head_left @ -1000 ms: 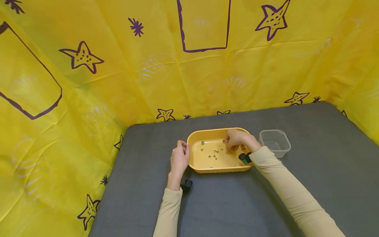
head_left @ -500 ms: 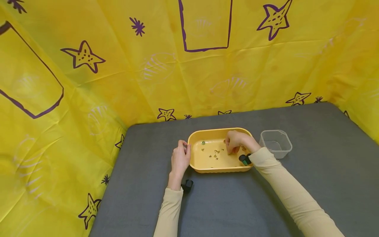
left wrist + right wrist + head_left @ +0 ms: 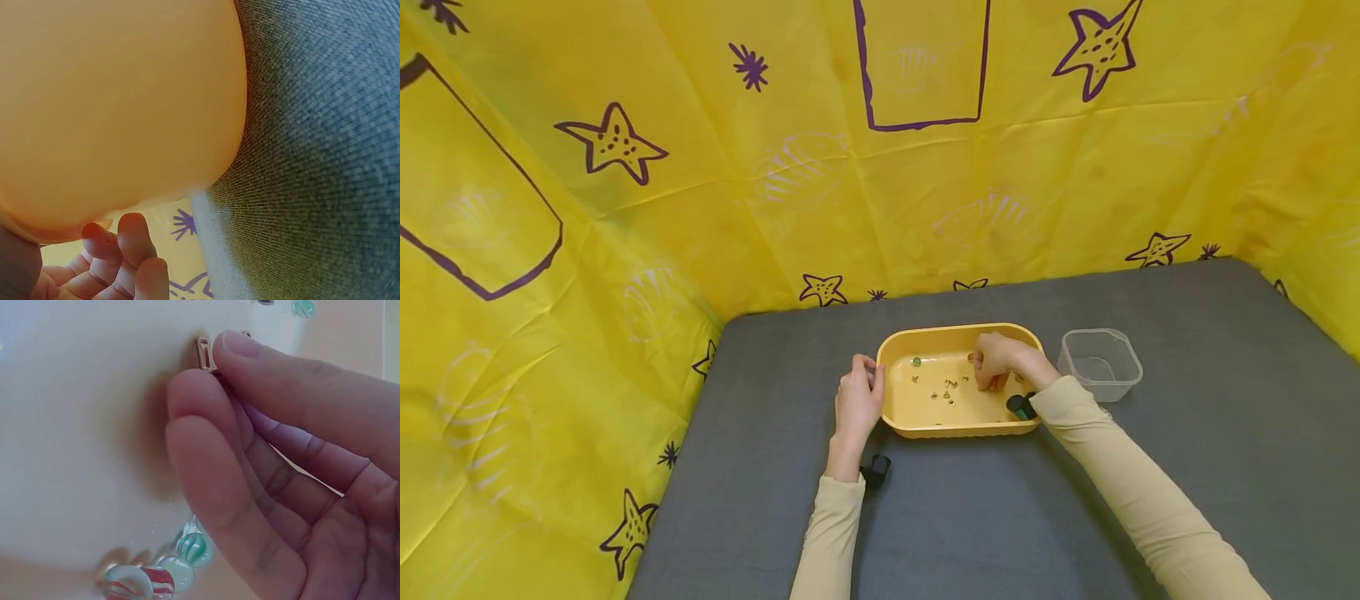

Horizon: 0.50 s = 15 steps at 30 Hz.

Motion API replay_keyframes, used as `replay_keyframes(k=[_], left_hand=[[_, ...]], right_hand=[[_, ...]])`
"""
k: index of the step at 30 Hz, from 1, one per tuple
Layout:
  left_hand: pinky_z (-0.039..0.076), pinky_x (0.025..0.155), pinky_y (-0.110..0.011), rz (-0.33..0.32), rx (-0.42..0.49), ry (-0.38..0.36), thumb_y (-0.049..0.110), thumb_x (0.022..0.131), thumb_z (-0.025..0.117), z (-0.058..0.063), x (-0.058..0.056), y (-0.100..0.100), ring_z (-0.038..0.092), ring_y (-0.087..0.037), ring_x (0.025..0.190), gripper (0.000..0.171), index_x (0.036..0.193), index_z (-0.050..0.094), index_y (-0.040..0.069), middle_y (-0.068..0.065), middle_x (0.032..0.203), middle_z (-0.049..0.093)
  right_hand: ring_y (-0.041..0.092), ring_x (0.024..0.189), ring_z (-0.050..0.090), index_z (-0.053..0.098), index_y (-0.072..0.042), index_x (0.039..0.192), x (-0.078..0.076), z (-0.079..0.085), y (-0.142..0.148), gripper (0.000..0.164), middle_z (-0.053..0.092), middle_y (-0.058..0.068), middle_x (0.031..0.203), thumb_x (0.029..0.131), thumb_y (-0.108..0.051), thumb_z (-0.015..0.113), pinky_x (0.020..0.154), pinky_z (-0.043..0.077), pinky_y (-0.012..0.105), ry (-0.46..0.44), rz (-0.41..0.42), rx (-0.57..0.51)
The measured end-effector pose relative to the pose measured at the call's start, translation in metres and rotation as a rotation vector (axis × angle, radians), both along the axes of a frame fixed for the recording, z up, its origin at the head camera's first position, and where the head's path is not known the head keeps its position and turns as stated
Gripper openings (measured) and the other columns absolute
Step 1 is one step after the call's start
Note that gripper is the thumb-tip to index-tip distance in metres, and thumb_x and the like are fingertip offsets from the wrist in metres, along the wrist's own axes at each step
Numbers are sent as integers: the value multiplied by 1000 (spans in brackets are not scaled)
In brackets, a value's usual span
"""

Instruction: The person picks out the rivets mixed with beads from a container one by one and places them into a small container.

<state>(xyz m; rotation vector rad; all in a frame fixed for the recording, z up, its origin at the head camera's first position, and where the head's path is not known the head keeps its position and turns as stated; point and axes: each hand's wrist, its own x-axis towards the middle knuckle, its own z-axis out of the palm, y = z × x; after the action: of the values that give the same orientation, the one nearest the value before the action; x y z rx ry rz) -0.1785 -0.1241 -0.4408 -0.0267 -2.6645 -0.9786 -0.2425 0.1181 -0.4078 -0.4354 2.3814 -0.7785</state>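
Observation:
A yellow plastic tub (image 3: 925, 337) stands on the grey table, with several small gold metal pieces (image 3: 947, 395) scattered over its floor. At its left end my left hand (image 3: 856, 404) grips the rim, thumb and fingers on either side of the wall. My right hand (image 3: 996, 358) reaches down inside the tub's right half. In the right wrist view, its thumb (image 3: 240, 345) and forefinger pinch a small gold metal piece (image 3: 204, 355) with a slot-like opening, partly covered by the fingers. Glass marbles (image 3: 192, 547), green-striped and red-striped, lie on the tub floor beside this hand.
To the right of the tub stands a clear square plastic container (image 3: 1099, 364), close to the right forearm. A green marble (image 3: 916, 362) lies near the tub's far left corner. Behind the table hangs a yellow patterned cloth (image 3: 715, 208).
The right fingertips have come down slightly over a gold piece that showed beside them one second ago. My left hand keeps its hold on the rim; the whole view has shifted slightly.

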Motion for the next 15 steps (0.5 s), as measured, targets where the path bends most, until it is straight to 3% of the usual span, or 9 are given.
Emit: replay_keyframes(k=[15], left_hand=[[41, 50, -32, -7, 4, 2, 19, 93, 56, 1, 0, -1, 49, -16, 51, 17, 97, 53, 3, -3, 63, 54]], right_hand=[[14, 51, 59, 61, 1, 62, 1, 1, -1, 13, 59, 6, 57, 72, 8, 63, 54, 50, 27, 18, 10, 20]])
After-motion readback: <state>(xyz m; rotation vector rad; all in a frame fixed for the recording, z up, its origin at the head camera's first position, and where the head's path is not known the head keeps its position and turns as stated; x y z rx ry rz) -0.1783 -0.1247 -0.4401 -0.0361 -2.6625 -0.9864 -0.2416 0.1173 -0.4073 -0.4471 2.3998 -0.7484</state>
